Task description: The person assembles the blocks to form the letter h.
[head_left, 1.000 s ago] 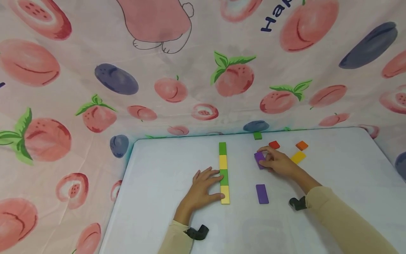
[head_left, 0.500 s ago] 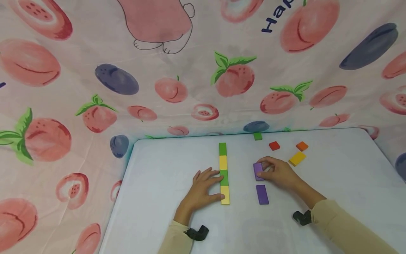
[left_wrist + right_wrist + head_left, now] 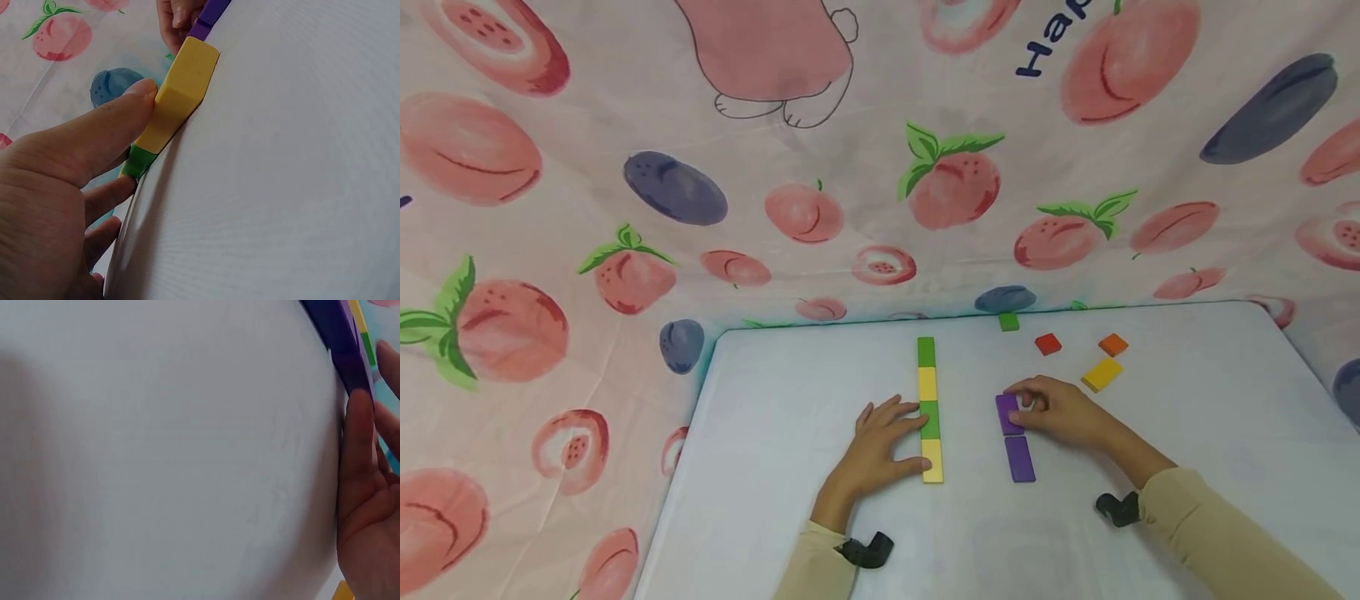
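Note:
Green and yellow blocks alternate in a straight row on the white table; its nearest piece is a yellow block (image 3: 932,468), its farthest a green block (image 3: 927,352). My left hand (image 3: 874,450) rests along the row's left side, fingers spread, with thumb and fingertips touching the blocks. To the right, my right hand (image 3: 1063,412) pinches a purple block (image 3: 1006,415) between thumb and fingers. Just in front of it lies a second purple block (image 3: 1020,460), nearly end to end. In the right wrist view the purple blocks (image 3: 340,337) show only partly.
Loose blocks lie farther back on the white table (image 3: 760,500): a small green block (image 3: 1009,322), a red block (image 3: 1048,344), an orange block (image 3: 1113,344) and a yellow block (image 3: 1102,375). A fruit-patterned cloth (image 3: 820,150) hangs behind the table's far edge.
My right hand has brought the purple block nearer to me, up to the far end of the other purple block. My left hand has stayed in place.

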`<state>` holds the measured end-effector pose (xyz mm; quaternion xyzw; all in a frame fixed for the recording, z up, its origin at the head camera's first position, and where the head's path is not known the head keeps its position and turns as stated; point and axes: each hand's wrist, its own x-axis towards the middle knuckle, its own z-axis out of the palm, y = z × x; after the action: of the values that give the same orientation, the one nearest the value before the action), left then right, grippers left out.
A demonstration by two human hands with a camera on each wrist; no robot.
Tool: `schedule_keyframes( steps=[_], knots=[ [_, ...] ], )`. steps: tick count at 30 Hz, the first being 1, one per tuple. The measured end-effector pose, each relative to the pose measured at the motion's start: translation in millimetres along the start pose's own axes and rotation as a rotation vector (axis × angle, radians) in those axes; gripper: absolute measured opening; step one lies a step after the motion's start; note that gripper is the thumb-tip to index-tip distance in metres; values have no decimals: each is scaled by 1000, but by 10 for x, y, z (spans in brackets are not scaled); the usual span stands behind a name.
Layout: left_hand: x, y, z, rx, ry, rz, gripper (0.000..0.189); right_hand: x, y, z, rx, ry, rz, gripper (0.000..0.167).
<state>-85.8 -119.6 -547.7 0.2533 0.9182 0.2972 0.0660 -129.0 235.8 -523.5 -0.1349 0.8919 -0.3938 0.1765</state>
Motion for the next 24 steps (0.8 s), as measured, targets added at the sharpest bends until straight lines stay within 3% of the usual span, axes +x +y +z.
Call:
schedule_keyframes(
  steps=[24],
  knots=[
    [-3,5,-17,-3,-4,1,67,-7,28,-31,53,-36,14,44]
  ],
)
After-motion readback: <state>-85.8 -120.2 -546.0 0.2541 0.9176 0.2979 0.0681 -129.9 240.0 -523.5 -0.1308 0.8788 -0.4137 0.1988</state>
